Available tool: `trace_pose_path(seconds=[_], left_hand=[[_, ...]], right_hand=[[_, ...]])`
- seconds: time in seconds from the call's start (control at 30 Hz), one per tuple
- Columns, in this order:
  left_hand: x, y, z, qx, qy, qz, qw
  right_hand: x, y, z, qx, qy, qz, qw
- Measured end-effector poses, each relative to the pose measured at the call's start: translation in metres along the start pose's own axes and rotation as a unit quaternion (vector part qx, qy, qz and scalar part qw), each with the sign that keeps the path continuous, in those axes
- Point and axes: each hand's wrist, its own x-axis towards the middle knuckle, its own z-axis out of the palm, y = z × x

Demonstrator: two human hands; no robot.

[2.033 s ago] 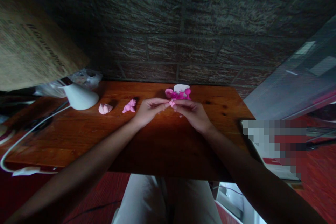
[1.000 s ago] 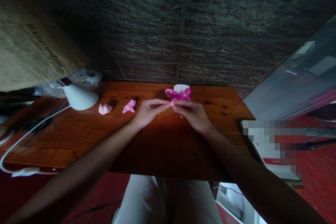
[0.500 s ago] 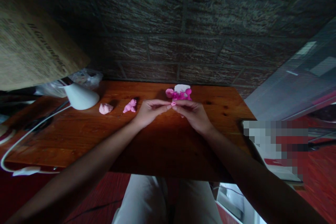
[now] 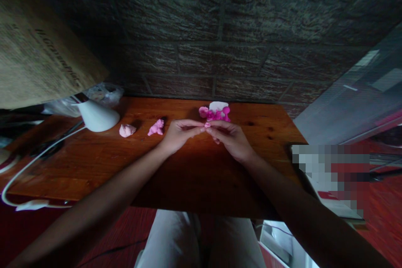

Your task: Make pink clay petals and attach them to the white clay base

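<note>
A small bit of pink modelling clay [image 4: 207,125] is pinched between the fingertips of both hands above the wooden table. My left hand [image 4: 180,134] grips it from the left with thumb and fingers. From the other side, my right hand [image 4: 230,137] closes on the same bit. Just behind the fingertips stand bright pink shaped pieces [image 4: 216,114] in front of a white block [image 4: 219,105]; the hands partly cover them. Left of the hands lie a knobbly pink clay lump [image 4: 156,127] and a paler pink lump [image 4: 127,130].
On the left of the wooden table [image 4: 103,163] stands a lamp with a white base [image 4: 99,116] and a printed paper shade [image 4: 40,58]. Its white cable [image 4: 34,159] runs over the front edge. A clear plastic bag [image 4: 105,92] lies behind. A brick wall [image 4: 194,58] backs the table.
Both hands stay almost in place around the pink clay. The fingers of my right hand have shifted slightly, and the whole view has moved a touch.
</note>
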Motion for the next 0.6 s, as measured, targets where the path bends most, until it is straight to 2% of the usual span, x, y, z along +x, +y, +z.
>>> trace_pose_path(seconds=[0.4, 0.6], left_hand=[[-0.0006, 0.0013, 0.0, 0.013, -0.008, 0.017, 1.0], [0.002, -0.0022, 0.0001, -0.019, -0.014, 0.032, 0.999]], right_hand=[[-0.0009, -0.0006, -0.0009, 0.012, -0.024, -0.011, 1.0], [-0.0008, -0.0015, -0.0029, -0.001, -0.031, -0.018, 0.999]])
